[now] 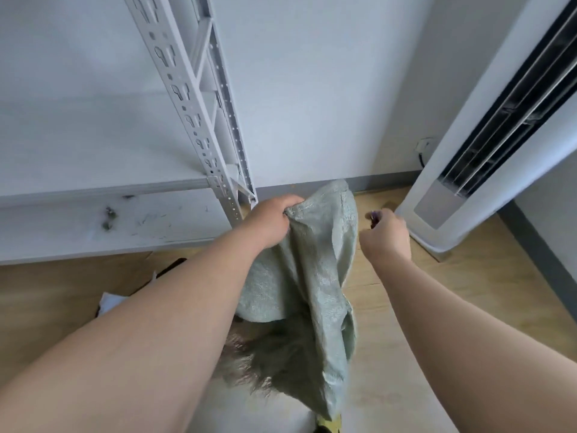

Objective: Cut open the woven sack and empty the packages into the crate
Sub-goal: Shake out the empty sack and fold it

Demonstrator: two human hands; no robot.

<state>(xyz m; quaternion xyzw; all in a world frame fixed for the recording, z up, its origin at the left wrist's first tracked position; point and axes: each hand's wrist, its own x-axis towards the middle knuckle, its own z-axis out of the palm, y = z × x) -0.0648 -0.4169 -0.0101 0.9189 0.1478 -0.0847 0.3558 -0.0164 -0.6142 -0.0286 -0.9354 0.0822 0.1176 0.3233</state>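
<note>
- Your left hand (271, 221) grips a bunched corner of the woven sack (315, 276) and holds it raised, so the pale green cloth hangs slack below that hand and between your two forearms.
- Your right hand (387, 234) is curled shut just beside the sack, apart from it; a small dark object (373, 216) pokes out past the fingers, too blurred to name.
- The sack looks limp and mostly flat, so you seem to be at the emptying step, shaking out whatever remains.
- Frayed strands (265, 360) trail under the hanging cloth, below your left forearm, suggesting a cut edge there.
- The crate and packages are not clearly visible; pale shapes beneath your left forearm cannot be identified.
- Next, confirm the sack's open end faces downward over the crate, then lift higher and shake.
</note>
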